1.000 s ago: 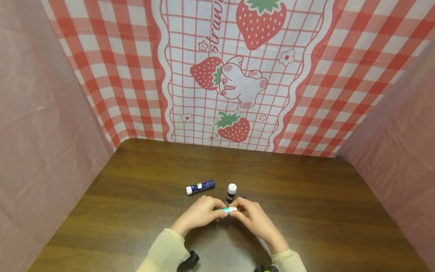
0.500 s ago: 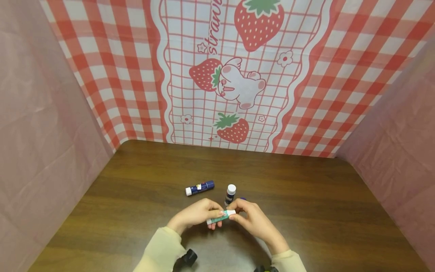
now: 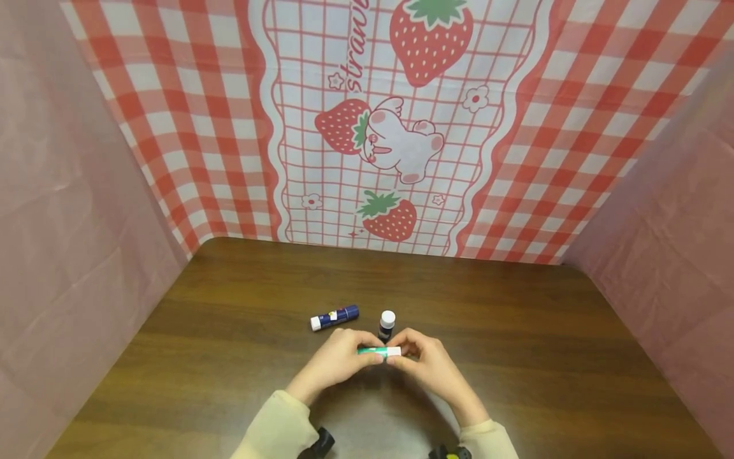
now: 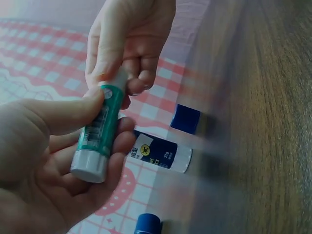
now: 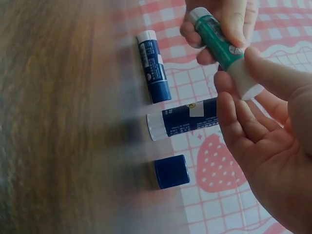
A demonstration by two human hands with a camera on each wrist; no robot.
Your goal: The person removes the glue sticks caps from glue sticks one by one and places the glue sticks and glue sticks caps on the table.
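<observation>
Two bare hands in pale yellow sleeves meet above a brown wooden table, both clamped on one small green glue stick. The stick lies roughly level between them, on the near side of the other things. The left hand wraps its thumb and fingers around the green barrel; the right hand pinches the white end.

Just beyond them stands a navy glue stick with a white top and a white base. To its left, a second, capped navy stick lies on its side, its white end pointing left. A loose blue cap sits near the standing stick, seen from both wrists. A red-and-white checked cloth printed with strawberries hangs behind, between pink curtains.
</observation>
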